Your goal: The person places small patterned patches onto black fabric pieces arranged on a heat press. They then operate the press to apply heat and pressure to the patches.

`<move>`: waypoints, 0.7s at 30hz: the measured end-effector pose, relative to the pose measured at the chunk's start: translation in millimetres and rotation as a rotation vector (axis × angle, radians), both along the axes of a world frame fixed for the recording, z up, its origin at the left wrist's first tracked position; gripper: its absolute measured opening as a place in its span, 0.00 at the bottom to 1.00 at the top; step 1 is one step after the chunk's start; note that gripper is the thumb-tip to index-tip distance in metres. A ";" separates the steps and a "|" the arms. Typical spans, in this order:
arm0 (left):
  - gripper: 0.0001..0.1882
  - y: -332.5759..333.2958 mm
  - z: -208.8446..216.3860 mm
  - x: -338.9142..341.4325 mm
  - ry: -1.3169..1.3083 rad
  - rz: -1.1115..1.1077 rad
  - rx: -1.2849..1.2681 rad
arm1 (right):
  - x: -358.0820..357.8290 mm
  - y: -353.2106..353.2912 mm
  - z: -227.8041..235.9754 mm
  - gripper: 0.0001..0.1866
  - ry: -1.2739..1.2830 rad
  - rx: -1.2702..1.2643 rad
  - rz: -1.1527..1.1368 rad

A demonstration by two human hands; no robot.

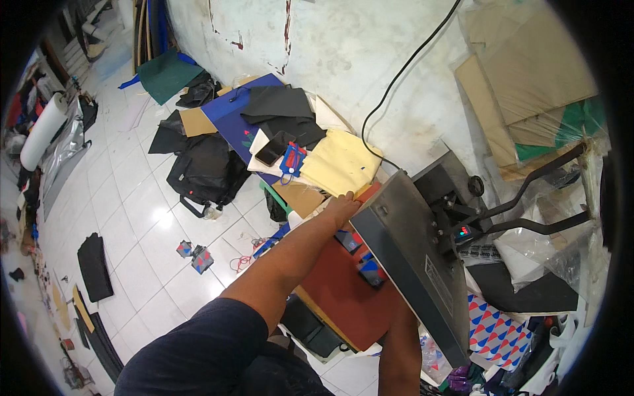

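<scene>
A heat press stands before me, its dark grey upper plate point(416, 264) raised and tilted over a red-brown lower pad point(340, 290). Small grey, blue and red printed pieces point(371, 270) lie on the pad, partly under the plate. My left hand point(341, 210) is at the pad's far end, beside a folded yellow cloth point(342, 162). Its fingers look stretched out, and I make out nothing held in them. My right forearm point(400, 350) reaches up at the pad's near right side. The upper plate hides my right hand.
Black curved handles point(535, 181) stick out right of the press, and a black cable point(389, 86) runs up the wall. A phone point(274, 150) and dark cloth lie beyond the pad. A black bag point(208, 171) and printed pieces point(201, 259) are on the tiled floor.
</scene>
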State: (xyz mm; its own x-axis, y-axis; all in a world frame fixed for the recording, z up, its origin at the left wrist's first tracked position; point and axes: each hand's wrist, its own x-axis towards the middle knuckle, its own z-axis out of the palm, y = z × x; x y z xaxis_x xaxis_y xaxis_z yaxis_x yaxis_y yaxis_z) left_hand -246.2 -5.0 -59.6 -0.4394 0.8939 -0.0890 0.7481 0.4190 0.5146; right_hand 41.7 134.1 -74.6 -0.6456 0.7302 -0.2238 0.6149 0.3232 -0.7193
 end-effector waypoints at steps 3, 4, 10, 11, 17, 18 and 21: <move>0.31 -1.4 -1.5 2.5 0.037 -0.036 -0.005 | -1.7 2.7 -1.1 0.20 -0.021 0.009 0.007; 0.31 -3.9 -3.4 3.0 0.053 -0.055 0.017 | -3.3 3.9 -0.5 0.21 -0.025 0.014 0.010; 0.33 -35.8 -0.2 19.8 -0.385 0.018 0.317 | -4.7 7.3 4.0 0.22 -0.048 0.057 0.019; 0.33 -53.7 -0.7 20.3 -0.453 0.046 0.434 | -9.2 6.2 1.9 0.22 -0.053 0.061 0.032; 0.25 -179.7 20.7 21.7 -1.072 0.592 0.526 | -2.6 -8.1 12.7 0.23 -0.093 0.110 0.069; 0.23 -212.5 14.7 22.6 -1.162 0.676 0.596 | -0.2 -11.7 17.3 0.23 -0.100 0.113 0.078; 0.19 -325.3 -9.5 29.9 -1.317 1.003 0.753 | 5.5 -28.9 30.8 0.24 -0.116 0.103 0.099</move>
State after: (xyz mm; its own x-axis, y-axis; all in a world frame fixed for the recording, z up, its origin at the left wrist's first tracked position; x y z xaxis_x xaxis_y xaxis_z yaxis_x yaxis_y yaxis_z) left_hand -216.3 -330.3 -69.0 -0.7605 0.3737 -0.5310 -0.6190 -0.1705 0.7667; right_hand 47.2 105.2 -43.8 -0.6894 0.6874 -0.2285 0.6537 0.4544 -0.6052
